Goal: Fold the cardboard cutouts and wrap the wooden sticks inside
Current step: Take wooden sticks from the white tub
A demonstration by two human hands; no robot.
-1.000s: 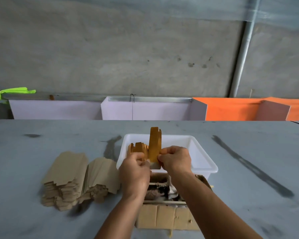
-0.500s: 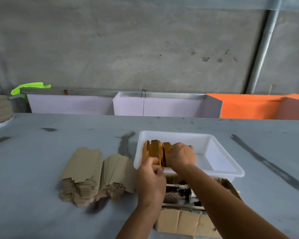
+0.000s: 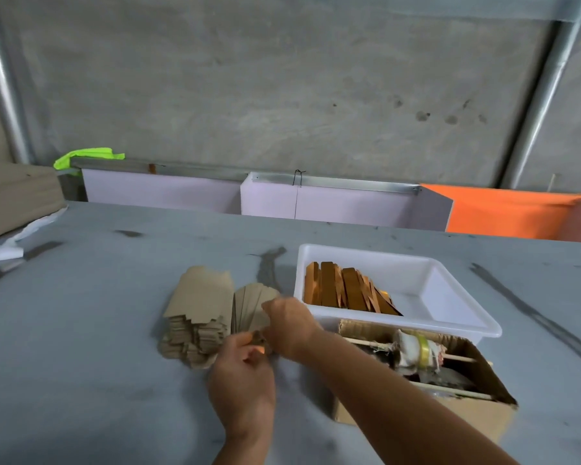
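Observation:
Two piles of brown cardboard cutouts lie on the grey table: a flat pile [image 3: 200,302] and a fanned pile [image 3: 249,305] right of it. My right hand [image 3: 291,325] reaches across onto the fanned pile with its fingers curled on a cutout's right edge. Just below, my left hand [image 3: 242,374] pinches the near end of that cutout. Wooden sticks [image 3: 457,358] lie in an open cardboard box [image 3: 483,414] at the right. Several folded orange-brown packets [image 3: 346,292] lean together in the white tray [image 3: 450,263].
White and orange panels [image 3: 332,203] stand along the table's far edge below a concrete wall. Stacked cardboard sheets [image 3: 14,196] and crumpled white paper [image 3: 0,250] sit at the far left. A green cloth [image 3: 88,157] hangs behind.
Both hands let go of the folded packet, which now stands in the tray, and moved left and down to the fanned cutout pile. The view turned left.

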